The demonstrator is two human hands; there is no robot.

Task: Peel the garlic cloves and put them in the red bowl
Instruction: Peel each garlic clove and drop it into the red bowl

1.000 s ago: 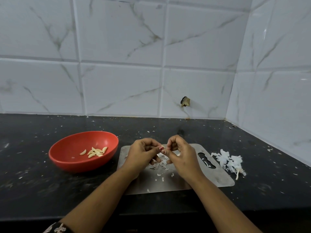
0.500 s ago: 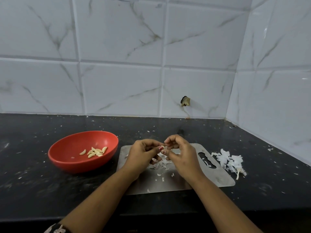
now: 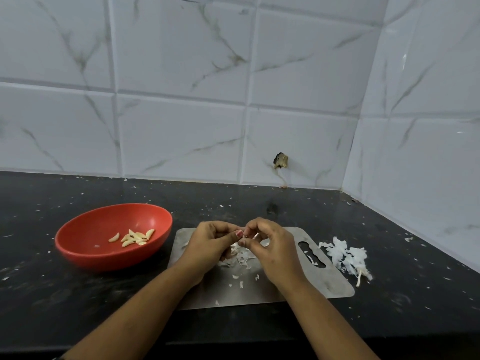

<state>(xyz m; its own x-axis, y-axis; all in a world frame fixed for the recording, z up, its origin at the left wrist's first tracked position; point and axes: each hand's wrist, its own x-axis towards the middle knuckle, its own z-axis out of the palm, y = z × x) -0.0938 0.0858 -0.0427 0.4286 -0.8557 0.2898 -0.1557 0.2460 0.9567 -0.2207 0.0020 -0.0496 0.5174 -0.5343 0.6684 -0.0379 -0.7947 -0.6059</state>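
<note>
Left hand [image 3: 207, 245] and right hand [image 3: 272, 248] pinched a garlic clove [image 3: 255, 236] in curled fingers [image 3: 235, 234] above the steel board [image 3: 332, 281], beside the red bowl [image 3: 78, 246]; seemingly light and slippery, best held by its ends

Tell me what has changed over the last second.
Only the fingers moved: the left hand and right hand keep pinching the same garlic piece above the steel board, their fingertips shifting slightly as they peel. Nothing was taken up or let go. The red bowl, its peeled cloves and the peel pile stayed put.
</note>
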